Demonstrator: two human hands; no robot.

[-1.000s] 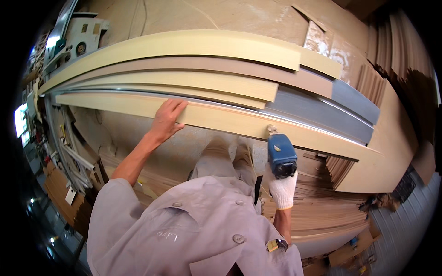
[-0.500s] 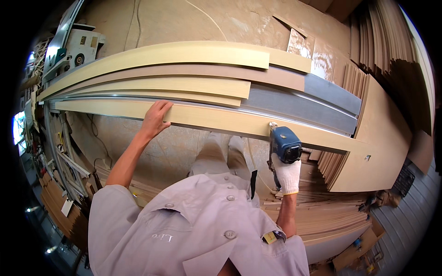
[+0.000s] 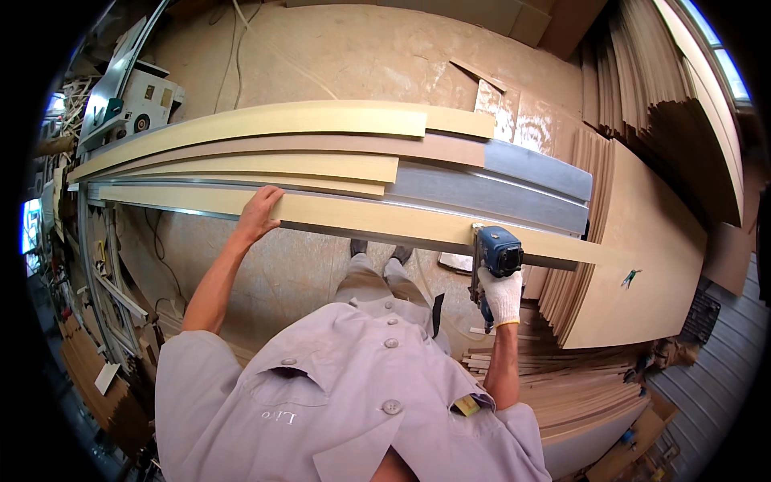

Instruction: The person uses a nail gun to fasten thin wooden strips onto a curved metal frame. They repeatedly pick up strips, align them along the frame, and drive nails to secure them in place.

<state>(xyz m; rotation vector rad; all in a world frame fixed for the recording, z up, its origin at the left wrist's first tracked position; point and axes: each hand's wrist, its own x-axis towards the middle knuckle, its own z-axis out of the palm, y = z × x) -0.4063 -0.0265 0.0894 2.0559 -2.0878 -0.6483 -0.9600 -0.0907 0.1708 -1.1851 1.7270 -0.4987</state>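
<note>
A long pale-yellow wooden strip (image 3: 345, 212) lies along the near edge of the metal bench (image 3: 482, 195). My bare left hand (image 3: 261, 213) grips its near edge, fingers over the top and thumb toward the front side. Farther right, my right hand (image 3: 502, 296), in a white knit glove, is closed around the handle of a blue nail gun (image 3: 499, 247). The gun's nose end is at the strip's near edge; its exact contact is hidden by the tool body.
More yellow strips (image 3: 321, 120) and a pinkish-brown strip (image 3: 450, 150) lie on the bench's far side. A large panel (image 3: 642, 241), bearing a small dark green object (image 3: 630, 278), tops stacked sheets at the right. A white machine (image 3: 147, 100) stands far left. Hoses cross the floor.
The whole view has shifted, showing more of the floor and my shoes. Both hands keep about the same places along the strip, the right still holding the nail gun.
</note>
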